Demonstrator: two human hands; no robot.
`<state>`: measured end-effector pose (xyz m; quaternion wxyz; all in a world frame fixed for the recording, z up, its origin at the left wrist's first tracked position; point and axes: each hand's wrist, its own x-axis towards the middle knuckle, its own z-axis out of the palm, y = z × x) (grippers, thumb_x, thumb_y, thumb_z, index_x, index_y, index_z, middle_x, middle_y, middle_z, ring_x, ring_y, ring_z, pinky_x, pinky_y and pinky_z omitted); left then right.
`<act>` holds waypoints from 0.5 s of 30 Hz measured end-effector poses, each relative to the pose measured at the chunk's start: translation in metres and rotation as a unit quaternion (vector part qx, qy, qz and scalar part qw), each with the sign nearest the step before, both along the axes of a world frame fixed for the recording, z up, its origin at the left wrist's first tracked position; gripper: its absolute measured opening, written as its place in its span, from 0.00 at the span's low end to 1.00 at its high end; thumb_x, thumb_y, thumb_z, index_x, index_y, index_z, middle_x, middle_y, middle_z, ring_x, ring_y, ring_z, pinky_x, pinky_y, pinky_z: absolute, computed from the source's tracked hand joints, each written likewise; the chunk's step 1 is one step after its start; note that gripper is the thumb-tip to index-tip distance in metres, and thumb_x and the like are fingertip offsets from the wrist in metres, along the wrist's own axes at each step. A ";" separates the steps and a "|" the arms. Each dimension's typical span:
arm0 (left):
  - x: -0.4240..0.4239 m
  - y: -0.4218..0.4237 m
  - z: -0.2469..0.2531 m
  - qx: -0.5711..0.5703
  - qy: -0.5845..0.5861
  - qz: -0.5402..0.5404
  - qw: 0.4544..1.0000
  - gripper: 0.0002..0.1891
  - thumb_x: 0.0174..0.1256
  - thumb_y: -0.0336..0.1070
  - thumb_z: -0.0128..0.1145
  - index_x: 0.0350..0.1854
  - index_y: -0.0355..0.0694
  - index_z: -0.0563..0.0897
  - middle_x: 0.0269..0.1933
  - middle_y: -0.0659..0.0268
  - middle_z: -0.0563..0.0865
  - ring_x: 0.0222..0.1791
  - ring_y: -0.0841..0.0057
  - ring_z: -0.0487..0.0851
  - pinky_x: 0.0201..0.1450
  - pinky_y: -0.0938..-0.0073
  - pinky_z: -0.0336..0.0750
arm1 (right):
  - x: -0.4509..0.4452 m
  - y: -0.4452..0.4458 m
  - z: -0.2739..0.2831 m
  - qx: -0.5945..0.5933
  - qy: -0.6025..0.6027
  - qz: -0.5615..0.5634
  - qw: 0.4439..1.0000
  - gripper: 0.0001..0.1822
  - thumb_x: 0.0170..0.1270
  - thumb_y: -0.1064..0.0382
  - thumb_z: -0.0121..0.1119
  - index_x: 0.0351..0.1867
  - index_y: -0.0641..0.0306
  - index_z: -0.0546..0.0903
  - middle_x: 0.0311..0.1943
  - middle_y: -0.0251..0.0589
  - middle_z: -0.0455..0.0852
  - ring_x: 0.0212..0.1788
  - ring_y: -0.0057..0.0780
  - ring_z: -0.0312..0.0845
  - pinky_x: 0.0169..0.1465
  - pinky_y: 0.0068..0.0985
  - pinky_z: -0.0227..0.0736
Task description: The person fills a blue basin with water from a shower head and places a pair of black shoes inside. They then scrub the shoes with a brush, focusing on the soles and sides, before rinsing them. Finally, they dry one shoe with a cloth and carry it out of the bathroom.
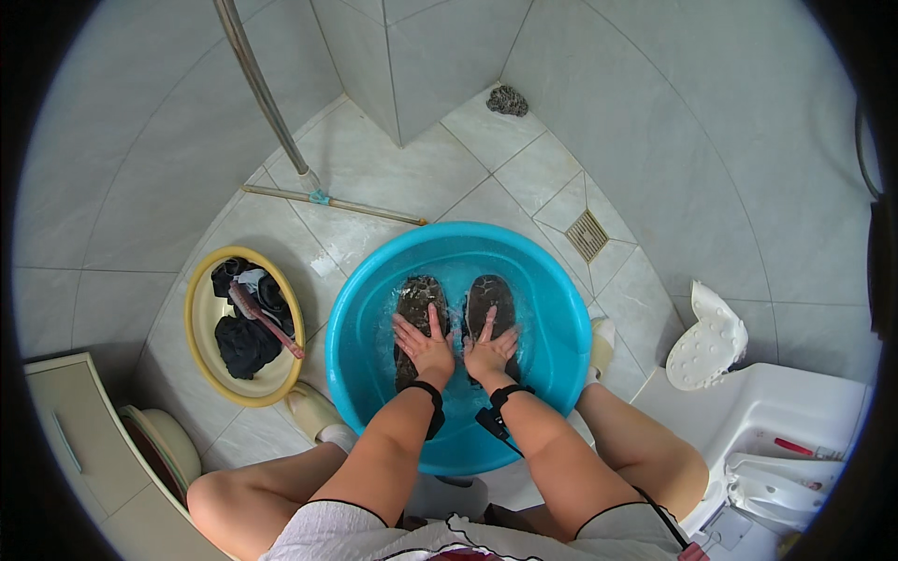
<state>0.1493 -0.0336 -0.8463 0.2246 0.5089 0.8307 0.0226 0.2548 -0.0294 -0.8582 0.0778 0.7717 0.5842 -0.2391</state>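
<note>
Between my knees sits a round blue plastic basin [459, 459] with water in it. Two dark shoes [421, 294] lie side by side in the water, their soles facing up. My left hand [429, 349] rests spread-fingered on the sole of the left shoe. On the sole of the right shoe [493, 291] lies my right hand [490, 349], its fingers also apart. Neither hand grips anything. Black bands circle both wrists. The parts of the shoes beneath the soles are hidden.
At left, a yellow-rimmed basin [191, 326] holds dark cloths [245, 345] and a pink brush [263, 319]. Behind the blue basin stands a floor squeegee [337, 203] with a metal pole. A floor drain [587, 236] is at right, near a white sink unit [765, 393]. A cabinet [84, 435] stands at left.
</note>
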 end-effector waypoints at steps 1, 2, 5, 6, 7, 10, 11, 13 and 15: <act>-0.002 0.003 0.002 -0.016 -0.026 -0.004 1.000 0.44 0.61 0.49 0.60 0.75 0.59 0.45 0.71 0.33 0.36 0.72 0.37 0.40 0.70 0.41 0.42 | 0.001 0.002 0.004 0.000 -0.002 0.007 1.000 0.51 0.61 0.46 0.57 0.74 0.45 0.32 0.67 0.78 0.31 0.70 0.72 0.28 0.66 0.60 0.36; -0.006 0.003 0.003 0.002 -0.002 -0.005 1.000 0.46 0.58 0.49 0.63 0.74 0.59 0.47 0.71 0.34 0.39 0.71 0.38 0.44 0.69 0.43 0.44 | 0.002 0.004 0.009 0.015 0.009 0.014 1.000 0.51 0.60 0.46 0.57 0.74 0.45 0.34 0.68 0.77 0.31 0.70 0.72 0.29 0.66 0.61 0.37; -0.019 0.006 0.007 0.038 -0.059 0.033 0.997 0.51 0.46 0.47 0.71 0.72 0.58 0.52 0.68 0.36 0.51 0.64 0.39 0.56 0.65 0.46 0.55 | 0.004 0.021 0.025 0.024 -0.008 0.048 0.999 0.52 0.57 0.48 0.62 0.75 0.47 0.38 0.69 0.72 0.31 0.70 0.73 0.29 0.65 0.61 0.40; -0.024 0.007 0.009 0.024 -0.083 0.055 0.995 0.51 0.45 0.46 0.72 0.72 0.57 0.52 0.67 0.37 0.52 0.63 0.40 0.57 0.65 0.46 0.57 | 0.005 0.028 0.030 0.068 0.024 0.058 0.996 0.54 0.51 0.55 0.69 0.74 0.41 0.43 0.71 0.67 0.34 0.69 0.72 0.34 0.64 0.60 0.45; -0.029 0.006 0.011 0.036 -0.096 0.074 0.992 0.52 0.43 0.44 0.72 0.72 0.57 0.53 0.66 0.37 0.53 0.62 0.40 0.58 0.64 0.47 0.58 | 0.003 0.034 0.035 0.081 0.056 0.047 0.994 0.55 0.50 0.57 0.69 0.74 0.39 0.43 0.70 0.67 0.36 0.69 0.70 0.37 0.63 0.59 0.46; -0.044 0.002 0.021 0.108 -0.360 0.084 0.923 0.51 0.43 0.30 0.66 0.74 0.54 0.54 0.61 0.44 0.67 0.55 0.49 0.71 0.57 0.57 0.68 | -0.002 0.041 0.050 0.079 0.131 -0.001 0.988 0.57 0.46 0.64 0.73 0.73 0.28 0.46 0.69 0.64 0.44 0.67 0.64 0.46 0.63 0.58 0.50; -0.050 0.005 0.025 0.127 -0.526 0.078 0.837 0.50 0.44 0.28 0.64 0.74 0.54 0.53 0.61 0.48 0.70 0.54 0.53 0.75 0.56 0.61 0.70 | -0.005 0.038 0.055 0.061 0.178 -0.001 0.982 0.56 0.45 0.65 0.72 0.72 0.27 0.49 0.69 0.63 0.44 0.67 0.65 0.46 0.64 0.57 0.50; -0.056 0.006 0.035 -0.008 -0.636 0.119 0.762 0.46 0.53 0.27 0.58 0.75 0.56 0.51 0.64 0.55 0.72 0.58 0.64 0.75 0.59 0.66 0.70 | -0.010 0.023 0.067 0.130 0.278 0.018 0.952 0.54 0.44 0.67 0.70 0.71 0.26 0.54 0.69 0.61 0.46 0.67 0.65 0.46 0.66 0.55 0.51; -0.052 0.009 0.046 0.052 -0.764 0.236 0.598 0.40 0.61 0.39 0.60 0.74 0.54 0.53 0.64 0.58 0.72 0.61 0.65 0.73 0.61 0.65 0.69 | -0.018 0.003 0.080 0.131 0.320 0.055 0.937 0.51 0.44 0.67 0.66 0.71 0.26 0.56 0.70 0.63 0.45 0.68 0.67 0.44 0.67 0.56 0.49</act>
